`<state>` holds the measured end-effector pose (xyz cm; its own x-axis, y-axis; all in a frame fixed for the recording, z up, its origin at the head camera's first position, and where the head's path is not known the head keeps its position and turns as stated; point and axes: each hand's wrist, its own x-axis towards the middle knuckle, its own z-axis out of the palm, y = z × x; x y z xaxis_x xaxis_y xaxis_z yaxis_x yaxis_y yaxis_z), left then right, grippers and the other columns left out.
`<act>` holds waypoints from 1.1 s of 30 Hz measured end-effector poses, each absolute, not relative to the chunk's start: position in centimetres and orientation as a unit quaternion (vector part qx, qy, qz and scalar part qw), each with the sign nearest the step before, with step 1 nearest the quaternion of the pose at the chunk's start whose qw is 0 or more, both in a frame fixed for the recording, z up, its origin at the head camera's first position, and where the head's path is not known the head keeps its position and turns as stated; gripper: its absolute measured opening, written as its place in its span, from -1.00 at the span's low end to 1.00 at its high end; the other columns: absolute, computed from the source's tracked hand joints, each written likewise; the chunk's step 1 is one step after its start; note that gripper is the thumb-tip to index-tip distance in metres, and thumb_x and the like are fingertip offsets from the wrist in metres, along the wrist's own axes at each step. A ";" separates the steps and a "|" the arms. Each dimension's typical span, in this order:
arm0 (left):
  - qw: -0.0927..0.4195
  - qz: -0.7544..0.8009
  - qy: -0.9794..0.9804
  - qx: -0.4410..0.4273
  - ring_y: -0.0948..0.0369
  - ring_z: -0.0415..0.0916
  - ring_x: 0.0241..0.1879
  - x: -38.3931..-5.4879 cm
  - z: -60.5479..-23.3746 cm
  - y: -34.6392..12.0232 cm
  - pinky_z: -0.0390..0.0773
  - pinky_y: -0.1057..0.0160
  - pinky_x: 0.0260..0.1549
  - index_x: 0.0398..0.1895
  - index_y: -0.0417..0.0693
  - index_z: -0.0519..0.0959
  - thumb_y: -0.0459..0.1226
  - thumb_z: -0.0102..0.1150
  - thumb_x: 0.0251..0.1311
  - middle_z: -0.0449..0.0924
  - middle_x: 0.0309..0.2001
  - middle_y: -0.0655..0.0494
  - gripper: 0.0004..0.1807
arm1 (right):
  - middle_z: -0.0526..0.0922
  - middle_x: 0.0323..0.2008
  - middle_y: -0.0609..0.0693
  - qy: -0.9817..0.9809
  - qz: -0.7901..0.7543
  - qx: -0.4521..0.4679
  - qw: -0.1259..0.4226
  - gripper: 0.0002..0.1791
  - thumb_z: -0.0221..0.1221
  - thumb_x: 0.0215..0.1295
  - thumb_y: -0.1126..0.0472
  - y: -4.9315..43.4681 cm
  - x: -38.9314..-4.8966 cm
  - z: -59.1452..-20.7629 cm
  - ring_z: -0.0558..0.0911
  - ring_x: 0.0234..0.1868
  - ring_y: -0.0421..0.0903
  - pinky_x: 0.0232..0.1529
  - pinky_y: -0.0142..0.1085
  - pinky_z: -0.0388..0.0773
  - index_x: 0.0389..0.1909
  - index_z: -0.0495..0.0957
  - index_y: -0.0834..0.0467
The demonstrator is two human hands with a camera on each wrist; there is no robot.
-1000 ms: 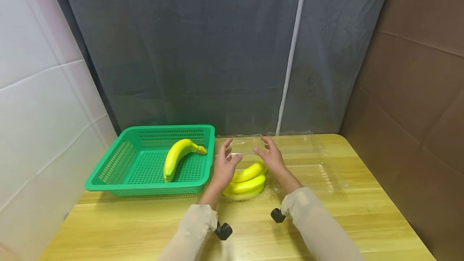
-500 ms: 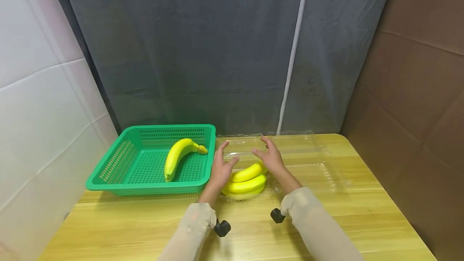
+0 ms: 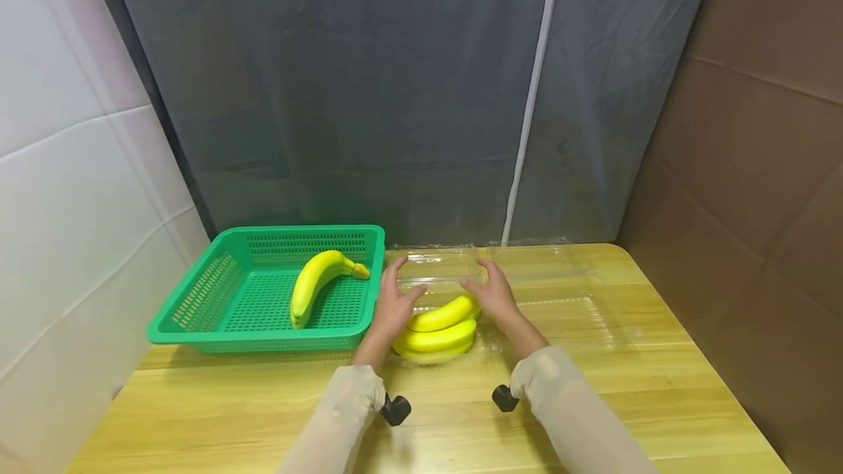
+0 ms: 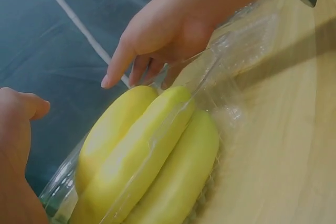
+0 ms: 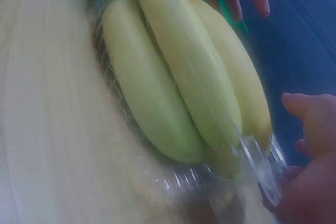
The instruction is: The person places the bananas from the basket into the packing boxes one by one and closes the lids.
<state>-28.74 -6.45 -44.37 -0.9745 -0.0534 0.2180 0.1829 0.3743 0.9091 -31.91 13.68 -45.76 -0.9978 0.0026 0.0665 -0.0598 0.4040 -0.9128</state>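
Note:
Several yellow bananas (image 3: 436, 336) lie together in a clear plastic clamshell box, whose raised lid (image 3: 440, 268) stands behind them. My left hand (image 3: 391, 309) is at the box's left side, between it and the green basket, fingers extended and thumb apart. On the right side my right hand (image 3: 495, 300) has its fingers along the box wall and its thumb above the rim. In the right wrist view the fingers of the right hand (image 5: 310, 166) lie at the clear edge near the bananas (image 5: 184, 66). Neither hand grips a banana.
A green basket (image 3: 263, 339) with another banana (image 3: 319, 285) in it stands at the left. To the right, another clear plastic box (image 3: 589, 313) lies on the wooden table (image 3: 593, 415) with its lid back. A grey curtain (image 3: 369, 93) hangs behind.
The box with the bananas has shifted slightly left, and the green basket has moved left too. My left hand has moved left and spread away from the right hand, which has barely moved.

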 end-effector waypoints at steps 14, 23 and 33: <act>0.092 -0.535 -0.839 -0.033 -0.17 -0.15 0.46 -29.0 -44.3 -6.4 0.03 -0.20 0.34 0.42 -0.13 0.22 -0.28 0.23 0.23 -0.16 0.50 -0.25 -0.31 | 0.17 0.42 0.24 -0.812 0.583 0.007 0.016 -0.26 0.21 0.34 0.12 14.0 -32.1 -46.5 0.18 0.39 0.26 0.29 0.13 0.26 0.45 0.13 0.19; 0.089 -0.545 -0.834 -0.015 -0.22 -0.10 0.43 -29.3 -44.6 -6.4 0.02 -0.24 0.33 0.42 -0.15 0.22 -0.29 0.23 0.19 -0.07 0.47 -0.31 -0.28 | 0.13 0.45 0.16 -0.802 0.597 -0.003 0.018 -0.25 0.22 0.34 0.13 14.4 -32.5 -46.7 0.15 0.41 0.24 0.32 0.10 0.23 0.45 0.11 0.18; 0.025 -0.586 -0.810 0.016 -0.20 -0.07 0.43 -29.5 -44.1 -6.5 -0.01 -0.21 0.35 0.53 -0.13 -0.07 -0.23 0.18 0.21 -0.09 0.51 -0.19 -0.11 | 0.09 0.46 0.18 -0.785 0.618 -0.014 0.045 -0.25 0.20 0.34 0.12 14.2 -32.2 -46.7 0.13 0.42 0.18 0.34 0.11 0.18 0.47 0.11 0.14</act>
<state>-29.46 -6.50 -44.08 -0.9982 -0.0550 0.0218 0.0036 0.3126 0.9499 -32.19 14.17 -46.69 -0.9956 0.0776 0.0523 -0.0327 0.2351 -0.9714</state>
